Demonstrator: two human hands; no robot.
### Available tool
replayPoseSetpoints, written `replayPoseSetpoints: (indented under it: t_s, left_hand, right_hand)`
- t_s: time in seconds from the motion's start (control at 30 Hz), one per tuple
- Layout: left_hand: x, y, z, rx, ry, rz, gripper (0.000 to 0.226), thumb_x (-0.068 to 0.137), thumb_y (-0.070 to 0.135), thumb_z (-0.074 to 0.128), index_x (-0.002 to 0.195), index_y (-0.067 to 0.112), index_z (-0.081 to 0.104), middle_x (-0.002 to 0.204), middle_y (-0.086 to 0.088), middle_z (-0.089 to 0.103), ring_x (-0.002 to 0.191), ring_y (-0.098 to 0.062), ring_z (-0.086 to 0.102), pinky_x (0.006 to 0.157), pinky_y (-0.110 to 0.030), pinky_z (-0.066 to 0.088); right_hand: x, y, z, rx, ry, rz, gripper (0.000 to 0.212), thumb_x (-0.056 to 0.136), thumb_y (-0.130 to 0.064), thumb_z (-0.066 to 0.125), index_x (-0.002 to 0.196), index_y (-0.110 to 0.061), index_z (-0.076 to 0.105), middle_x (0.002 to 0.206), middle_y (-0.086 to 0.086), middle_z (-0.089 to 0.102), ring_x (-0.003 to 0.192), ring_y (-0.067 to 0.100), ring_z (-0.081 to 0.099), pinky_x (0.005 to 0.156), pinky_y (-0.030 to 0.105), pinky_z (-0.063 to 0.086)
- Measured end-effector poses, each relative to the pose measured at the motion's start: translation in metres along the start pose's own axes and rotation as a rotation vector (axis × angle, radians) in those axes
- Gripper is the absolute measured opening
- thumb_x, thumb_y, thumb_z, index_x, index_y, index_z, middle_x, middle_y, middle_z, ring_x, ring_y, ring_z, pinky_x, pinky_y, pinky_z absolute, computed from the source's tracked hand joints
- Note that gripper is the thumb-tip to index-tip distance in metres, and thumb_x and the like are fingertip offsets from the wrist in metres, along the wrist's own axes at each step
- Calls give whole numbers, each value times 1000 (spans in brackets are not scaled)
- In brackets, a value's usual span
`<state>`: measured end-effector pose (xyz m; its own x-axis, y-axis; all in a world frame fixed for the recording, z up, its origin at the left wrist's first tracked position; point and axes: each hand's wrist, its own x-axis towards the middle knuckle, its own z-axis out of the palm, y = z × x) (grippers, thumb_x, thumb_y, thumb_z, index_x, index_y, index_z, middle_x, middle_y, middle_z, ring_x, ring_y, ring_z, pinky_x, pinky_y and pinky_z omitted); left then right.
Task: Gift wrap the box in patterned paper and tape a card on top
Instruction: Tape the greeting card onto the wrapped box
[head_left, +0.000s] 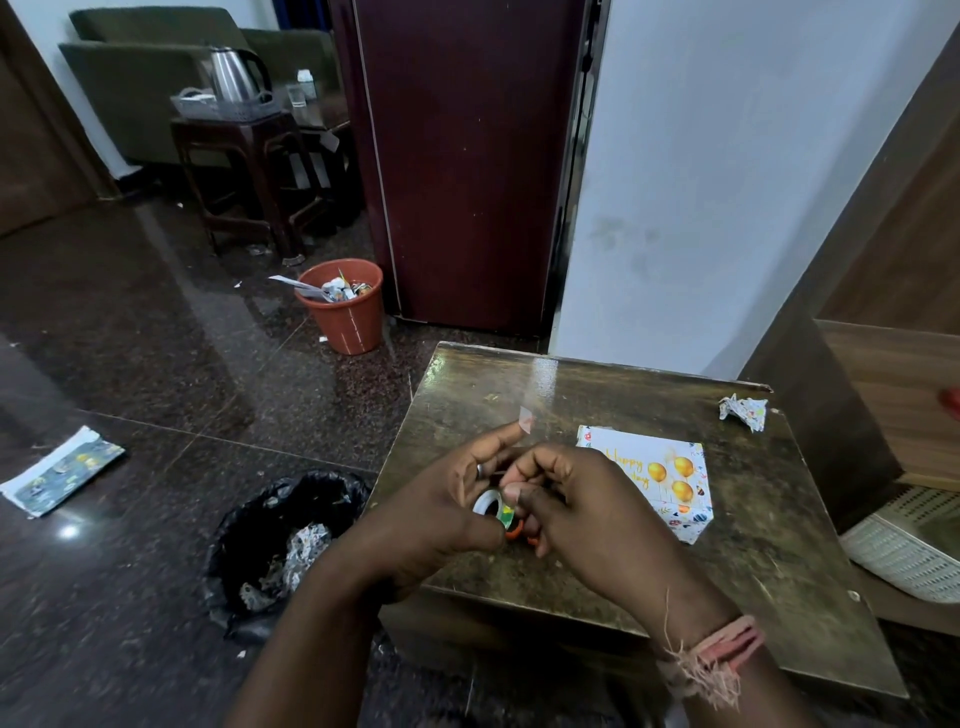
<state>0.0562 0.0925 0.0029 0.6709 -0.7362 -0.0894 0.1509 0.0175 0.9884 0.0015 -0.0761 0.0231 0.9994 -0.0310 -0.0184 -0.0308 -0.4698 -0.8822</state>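
The wrapped box in white patterned paper lies on the brown table, right of my hands. A white card with gold balloons and "Happy" lettering lies on top of it. My left hand holds a roll of clear tape over the table's left part. A short strip of tape sticks up from its raised fingertip. My right hand is curled against the roll and grips orange-handled scissors, mostly hidden under the fingers.
A crumpled scrap of patterned paper lies at the table's back right. On the floor are a black bin bag with paper scraps, an orange bucket and a folded paper sheet. A white basket sits to the right.
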Motion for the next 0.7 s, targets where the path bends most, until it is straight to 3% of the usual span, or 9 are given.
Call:
replayPoseSetpoints:
  t_s: [0.17, 0.27, 0.37, 0.47, 0.57, 0.7]
  left_hand:
    - [-1, -1, -1, -26, -24, -10, 100, 76, -37, 46, 155, 24, 40, 144, -1, 61, 111, -19, 58, 67, -20, 49]
    - [0, -3, -3, -42, 5, -22, 99, 75, -35, 48, 152, 26, 44, 128, 2, 68, 104, -17, 58, 68, -22, 49]
    - [2, -3, -4, -51, 64, -19, 91, 74, -28, 53, 148, 23, 47, 133, 1, 68, 114, -15, 60, 69, -20, 51]
    - [2, -1, -5, -94, 123, -33, 81, 72, -17, 59, 147, 12, 49, 136, -8, 68, 123, -20, 63, 88, -28, 56]
    - [1, 0, -9, -154, 176, -40, 71, 76, -13, 61, 144, 3, 51, 134, -14, 68, 129, -30, 62, 110, -42, 46]
    - [4, -2, -8, -237, 193, -19, 70, 78, -15, 58, 145, 0, 48, 138, -18, 64, 136, -31, 56, 116, -47, 39]
  right_hand:
    - [1, 0, 1, -182, -20, -47, 15, 98, -14, 60, 87, -24, 64, 69, -10, 64, 63, 7, 61, 67, 37, 55]
    - [-2, -2, 7, -362, -25, -123, 9, 100, -20, 52, 95, -27, 54, 88, -7, 61, 78, 13, 58, 71, 40, 50]
    - [-5, -4, 12, -416, -16, -157, 11, 100, -17, 48, 97, -27, 44, 93, -5, 53, 80, 13, 52, 67, 34, 44]
    - [-6, -7, 4, -340, 10, -125, 13, 101, -16, 46, 95, -27, 44, 88, -10, 52, 76, 2, 50, 60, 17, 35]
    - [-6, -10, -4, -284, 4, -74, 14, 105, -21, 44, 92, -28, 47, 80, -10, 55, 67, 0, 50, 55, 19, 32]
    - [-4, -13, -1, -139, 47, 79, 19, 106, -24, 44, 90, -25, 54, 68, -12, 58, 58, -2, 53, 55, 20, 36]
